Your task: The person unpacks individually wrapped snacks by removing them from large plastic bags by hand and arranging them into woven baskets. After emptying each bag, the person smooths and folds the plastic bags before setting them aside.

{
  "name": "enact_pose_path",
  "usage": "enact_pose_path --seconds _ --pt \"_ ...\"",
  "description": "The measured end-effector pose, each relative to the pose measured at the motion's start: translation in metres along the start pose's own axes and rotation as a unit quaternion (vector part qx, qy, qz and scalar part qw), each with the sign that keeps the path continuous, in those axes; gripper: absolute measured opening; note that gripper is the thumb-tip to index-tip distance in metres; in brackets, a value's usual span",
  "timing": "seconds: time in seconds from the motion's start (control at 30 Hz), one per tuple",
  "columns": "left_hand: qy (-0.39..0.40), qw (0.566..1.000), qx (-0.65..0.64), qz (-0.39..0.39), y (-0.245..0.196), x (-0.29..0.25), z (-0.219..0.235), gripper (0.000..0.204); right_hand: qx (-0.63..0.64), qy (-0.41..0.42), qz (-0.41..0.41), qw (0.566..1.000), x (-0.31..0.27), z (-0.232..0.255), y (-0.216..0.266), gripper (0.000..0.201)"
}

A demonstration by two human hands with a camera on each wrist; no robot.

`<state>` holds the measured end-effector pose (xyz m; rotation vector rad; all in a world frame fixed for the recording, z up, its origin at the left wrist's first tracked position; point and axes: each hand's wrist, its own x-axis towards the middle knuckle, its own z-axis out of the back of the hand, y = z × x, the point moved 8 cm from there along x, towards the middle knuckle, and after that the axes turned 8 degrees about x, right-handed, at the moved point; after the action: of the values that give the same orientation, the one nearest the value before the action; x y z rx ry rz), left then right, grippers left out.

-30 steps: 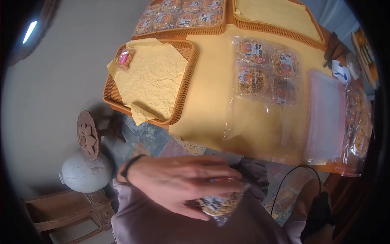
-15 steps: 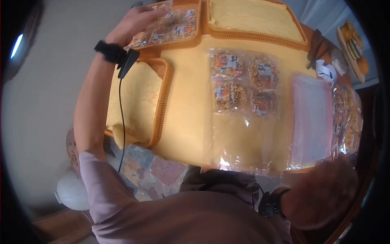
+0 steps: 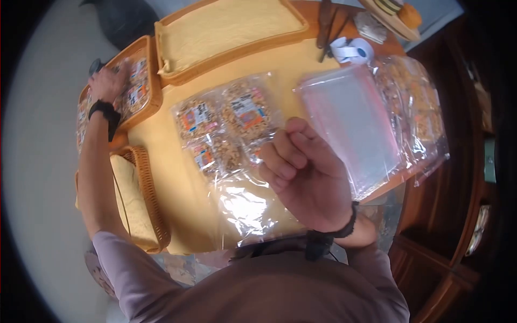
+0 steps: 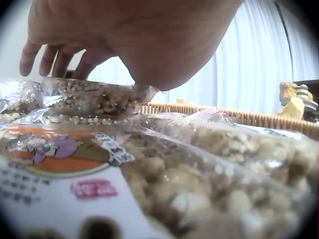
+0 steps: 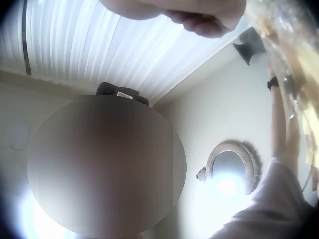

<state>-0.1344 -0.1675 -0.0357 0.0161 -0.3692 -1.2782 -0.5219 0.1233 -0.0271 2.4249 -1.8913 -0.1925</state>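
Note:
My left hand (image 3: 107,83) is over a wicker basket of snack packets at the far left. In the left wrist view its fingers (image 4: 60,62) reach down behind a clear-wrapped packet of puffed nut pieces (image 4: 89,97), with the thumb side at the packet's other end; the thumb is hidden. Under it lie more packets, one with an orange picture label (image 4: 55,154). My right hand (image 3: 312,172) is raised palm up with curled fingers and nothing visible in them. It overlaps the edge of a large clear bag (image 3: 247,207) holding several labelled packets.
A paper-lined basket (image 3: 231,27) stands at the back, another paper-lined basket (image 3: 151,199) at the near left. Flat pink-edged bags (image 3: 350,124) lie right of centre beside filled bags (image 3: 420,107). A white tape roll (image 3: 353,51) and dark tongs (image 3: 326,27) are behind them.
A second ago my left hand held a packet before my body; it has since gone out to the far-left basket. My right hand has risen from the lower right to above the table, and the view has turned right.

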Motion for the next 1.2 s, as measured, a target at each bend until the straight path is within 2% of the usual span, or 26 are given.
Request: enact_pose_path --seconds 0.2,0.27,0.33,0.43,0.5,0.53,0.57,0.63,0.67,0.7,0.77,0.83,0.87,0.9,0.97,1.03,1.07,1.13,1.17,1.2 --pt "0.005 0.999 0.025 0.034 0.006 0.006 -0.014 0.098 0.037 -0.016 0.0 0.999 0.001 0.007 0.004 0.016" --pt "0.007 0.999 0.027 0.015 0.016 0.023 -0.04 0.097 0.045 -0.009 0.0 0.999 -0.001 0.007 0.004 0.015" --pt "0.009 1.0 0.029 -0.006 0.014 0.026 -0.04 0.097 0.06 -0.005 0.001 0.998 -0.003 0.008 0.004 0.014" --pt "0.034 0.999 -0.007 0.01 0.015 0.012 -0.028 0.095 0.06 0.004 0.004 0.998 -0.006 0.008 0.004 0.014" --pt "0.006 0.999 -0.032 -0.024 0.018 0.01 -0.019 0.093 0.058 0.009 0.005 0.998 -0.01 0.01 0.002 0.014" --pt "-0.058 0.996 -0.048 -0.055 0.017 0.008 -0.008 0.088 0.056 0.017 0.007 0.998 -0.011 0.009 0.002 0.014" --pt "-0.058 0.996 -0.046 -0.055 0.013 -0.005 0.012 0.088 0.059 0.017 0.007 0.998 -0.013 0.01 0.0 0.014" --pt "-0.118 0.983 -0.065 -0.127 -0.011 -0.049 0.087 0.074 0.053 0.025 0.009 0.998 -0.018 0.009 -0.002 0.014" --pt "-0.089 0.971 -0.167 -0.146 -0.019 -0.073 0.118 0.07 0.054 0.024 0.008 0.998 -0.02 0.009 -0.003 0.014" --pt "-0.058 0.948 -0.267 -0.164 -0.027 -0.102 0.148 0.066 0.047 0.031 0.012 0.998 -0.024 0.008 -0.005 0.014" --pt "-0.093 0.893 -0.386 -0.21 -0.042 -0.174 0.218 0.062 0.039 0.039 0.016 0.998 -0.027 0.007 -0.006 0.014" --pt "-0.148 0.834 -0.441 -0.296 -0.043 -0.238 0.274 0.06 0.034 0.069 0.023 0.997 -0.033 0.003 -0.007 0.014" --pt "-0.176 0.79 -0.443 -0.386 -0.037 -0.268 0.302 0.059 0.034 0.065 0.022 0.997 -0.037 0.004 -0.008 0.014" --pt "-0.175 0.79 -0.445 -0.384 -0.032 -0.287 0.329 0.059 0.026 0.07 0.024 0.997 -0.039 0.002 -0.008 0.014" --pt "-0.153 0.766 -0.35 -0.517 -0.051 -0.338 0.37 0.088 0.016 0.07 0.023 0.997 -0.045 -0.001 -0.01 0.015" --pt "-0.165 0.766 -0.371 -0.498 -0.067 -0.351 0.373 0.087 0.002 0.074 0.032 0.997 -0.05 -0.004 -0.01 0.015" --pt "-0.183 0.763 -0.387 -0.484 -0.011 -0.356 0.358 0.085 -0.001 0.072 0.027 0.997 -0.052 -0.005 -0.011 0.015" --pt "-0.218 0.752 -0.415 -0.464 0.064 -0.365 0.341 0.082 -0.006 0.074 0.032 0.997 -0.055 -0.008 -0.012 0.015" --pt "-0.249 0.74 -0.429 -0.454 0.152 -0.381 0.318 0.081 -0.015 0.083 0.035 0.996 -0.053 -0.012 -0.009 0.015" --pt "-0.276 0.729 -0.446 -0.44 0.152 -0.384 0.314 0.08 -0.026 0.086 0.035 0.995 -0.055 -0.014 -0.01 0.014"
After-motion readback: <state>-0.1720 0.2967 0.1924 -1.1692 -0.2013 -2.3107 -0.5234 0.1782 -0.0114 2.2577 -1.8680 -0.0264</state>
